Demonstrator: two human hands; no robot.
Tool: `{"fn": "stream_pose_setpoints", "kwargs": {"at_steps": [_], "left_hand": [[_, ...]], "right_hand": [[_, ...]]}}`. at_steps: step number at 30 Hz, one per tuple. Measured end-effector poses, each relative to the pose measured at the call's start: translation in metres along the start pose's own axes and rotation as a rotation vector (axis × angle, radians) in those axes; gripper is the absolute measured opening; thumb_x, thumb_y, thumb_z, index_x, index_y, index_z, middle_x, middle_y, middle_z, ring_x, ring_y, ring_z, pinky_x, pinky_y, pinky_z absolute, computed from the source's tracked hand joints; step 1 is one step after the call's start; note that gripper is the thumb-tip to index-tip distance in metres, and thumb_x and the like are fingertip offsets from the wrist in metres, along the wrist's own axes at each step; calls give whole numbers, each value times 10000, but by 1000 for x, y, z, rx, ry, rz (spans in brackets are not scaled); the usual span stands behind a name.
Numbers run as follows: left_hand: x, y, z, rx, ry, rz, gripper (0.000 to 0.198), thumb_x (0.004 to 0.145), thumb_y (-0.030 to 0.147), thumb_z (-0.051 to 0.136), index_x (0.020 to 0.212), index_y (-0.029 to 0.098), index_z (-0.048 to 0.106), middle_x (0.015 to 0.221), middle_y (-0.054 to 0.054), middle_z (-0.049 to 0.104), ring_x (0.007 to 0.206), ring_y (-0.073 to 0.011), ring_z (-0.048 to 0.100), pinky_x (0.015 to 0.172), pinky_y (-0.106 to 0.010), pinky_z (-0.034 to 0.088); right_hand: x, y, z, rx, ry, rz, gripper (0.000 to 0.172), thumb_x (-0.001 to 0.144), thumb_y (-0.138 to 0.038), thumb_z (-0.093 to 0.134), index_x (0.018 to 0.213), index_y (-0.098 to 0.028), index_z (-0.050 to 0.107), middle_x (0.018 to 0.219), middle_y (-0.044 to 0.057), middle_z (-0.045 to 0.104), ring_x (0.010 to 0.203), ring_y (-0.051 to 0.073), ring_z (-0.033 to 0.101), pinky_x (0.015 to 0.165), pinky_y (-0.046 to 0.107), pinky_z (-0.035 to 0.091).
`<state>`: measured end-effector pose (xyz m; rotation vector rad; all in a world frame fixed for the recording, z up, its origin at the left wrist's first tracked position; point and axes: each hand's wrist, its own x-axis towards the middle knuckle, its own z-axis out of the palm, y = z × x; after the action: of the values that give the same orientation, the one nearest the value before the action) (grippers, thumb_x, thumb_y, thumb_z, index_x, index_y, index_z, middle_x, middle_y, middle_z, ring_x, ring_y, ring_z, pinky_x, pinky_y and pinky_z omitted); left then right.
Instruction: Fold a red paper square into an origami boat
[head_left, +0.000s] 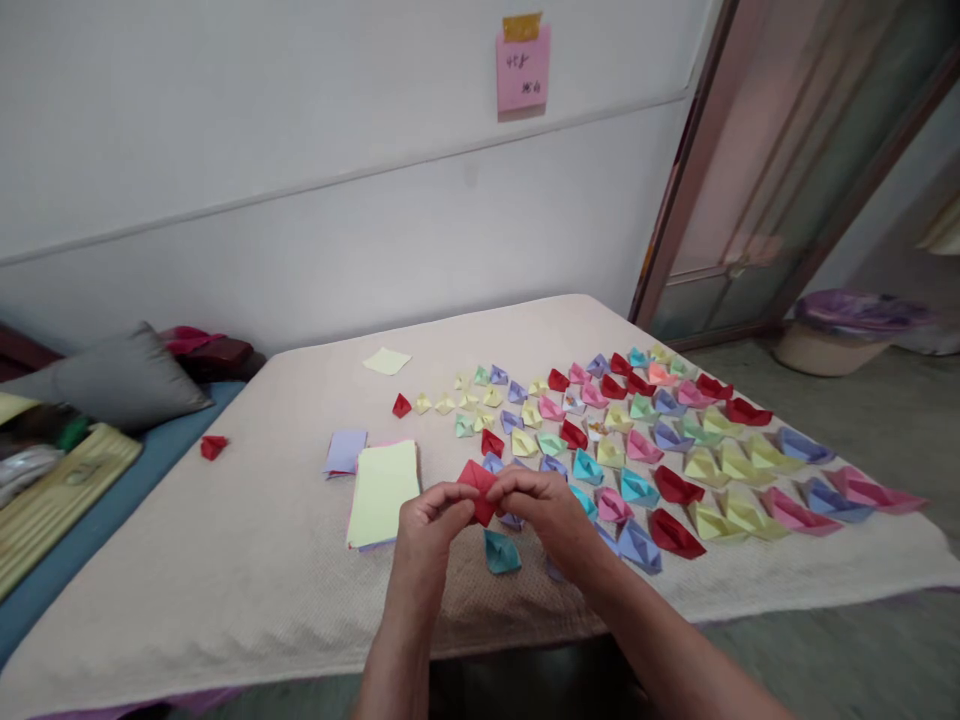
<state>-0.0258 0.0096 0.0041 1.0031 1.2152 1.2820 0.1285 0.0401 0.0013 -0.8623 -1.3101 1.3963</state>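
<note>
One small square-cornered piece of folded red paper [480, 487] is held up over the near part of the counter [247, 560], which is covered in cream textured cloth. One corner points away from the person and slightly left, the opposite one toward the person, so its long axis runs nearly front to back. The left hand [426, 525] pinches its left edge between thumb and fingers; the right hand [551, 510] pinches its right side the same way. Just beyond the near corner rests one teal folded paper boat [502, 552]. Right of it spread dozens of multicoloured paper boats [675, 533], some hidden by the right hand, so no exact count is possible; the larger ones mostly slant from far left to near right. To the left lie one stack of pale yellow sheets [384, 495], one smaller lilac-topped stack [346, 452], one loose yellow sheet [387, 361] and one lone red folded piece [213, 447].
</note>
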Motion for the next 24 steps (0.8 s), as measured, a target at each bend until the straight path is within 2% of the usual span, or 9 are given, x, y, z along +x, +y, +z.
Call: {"fn": "stream_pose_setpoints", "kwargs": {"at_steps": [4, 7, 12, 14, 19, 24], "left_hand": [[3, -3, 3, 94, 52, 70, 42, 667, 136, 671, 707, 148, 676, 647, 17, 655, 622, -93, 549, 605, -193, 420], [5, -4, 7, 55, 61, 126, 91, 655, 107, 667, 699, 163, 612, 637, 37, 629, 625, -94, 562, 602, -190, 428], [4, -2, 14, -101, 53, 84, 413, 630, 80, 678, 995, 194, 522, 852, -22, 707, 776, -147, 653, 709, -248, 489], [4, -1, 14, -108, 77, 64, 481, 655, 117, 681, 1089, 190, 487, 904, -54, 708, 807, -165, 665, 729, -270, 496], [3, -4, 11, -90, 107, 61, 420, 736, 204, 641, 1126, 174, 488, 931, -75, 698, 805, -167, 661, 720, -281, 497], [5, -5, 11, -61, 148, 100, 408, 692, 182, 661, 1077, 181, 525, 968, -75, 683, 859, -178, 662, 763, -297, 502]], "right_hand": [[0, -1, 1, -12, 17, -3, 158, 673, -143, 587, 667, -207, 731, 696, 13, 637, 683, 156, 549, 607, 251, 419], [1, 2, 2, 7, 66, -9, 126, 662, -152, 621, 701, -207, 727, 681, 0, 627, 651, 142, 534, 585, 241, 404], [2, 12, 1, 21, 100, -1, 55, 662, -172, 639, 634, -193, 681, 577, -26, 558, 532, 109, 456, 513, 232, 357], [2, 13, 1, 15, 116, -3, 45, 657, -176, 645, 625, -193, 672, 563, -29, 551, 520, 107, 444, 501, 232, 348], [2, 12, 2, -25, 135, 0, 45, 647, -183, 647, 611, -190, 673, 585, -18, 573, 551, 115, 461, 515, 232, 348], [3, 14, 0, -11, 149, 67, 38, 633, -200, 647, 613, -183, 675, 514, -41, 516, 483, 92, 386, 478, 225, 279]]}}
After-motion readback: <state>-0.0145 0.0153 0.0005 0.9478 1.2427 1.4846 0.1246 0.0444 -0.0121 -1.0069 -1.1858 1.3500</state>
